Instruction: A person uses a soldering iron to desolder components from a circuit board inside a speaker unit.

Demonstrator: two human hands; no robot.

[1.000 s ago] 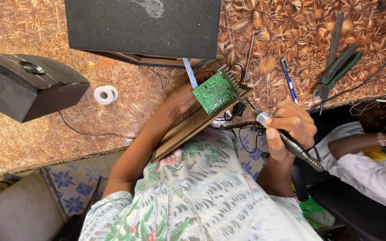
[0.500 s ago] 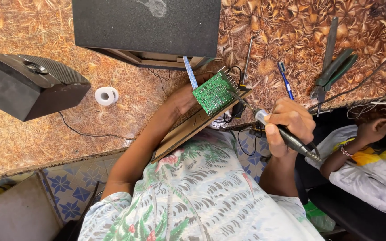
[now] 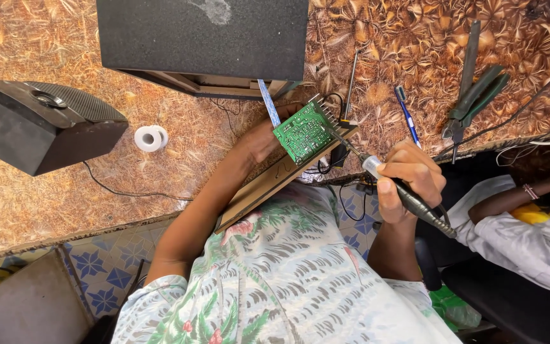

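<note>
Nearest to me, my right hand (image 3: 412,181) is wrapped in a fist around one black-handled soldering iron (image 3: 402,194), thumb pressed along the barrel; its thin metal tip reaches up-left and touches the right edge of the board. My left hand (image 3: 268,137) grips one small green rectangular circuit board (image 3: 305,132) from beneath, fingers mostly hidden behind it, holding it tilted just above the near edge of the brown leaf-patterned table (image 3: 65,204). One long flat strip of brown wood (image 3: 268,185) lies under the board and slants down over that near edge toward my chest.

Farther out, one white roll of tape (image 3: 150,137) lies left of centre, and one black wedge-shaped speaker (image 3: 39,124) sits at the left edge with a thin black cable trailing from it. One blue pen (image 3: 407,116) lies right of the board, and one pair of green-handled pliers (image 3: 475,102) lies near the right edge. One large black box (image 3: 205,38) stands at the far edge, with one pale blue flat ribbon (image 3: 268,109) coming from beneath it.

Past the table's right edge, another person's arm (image 3: 523,194) shows in a white sleeve.
</note>
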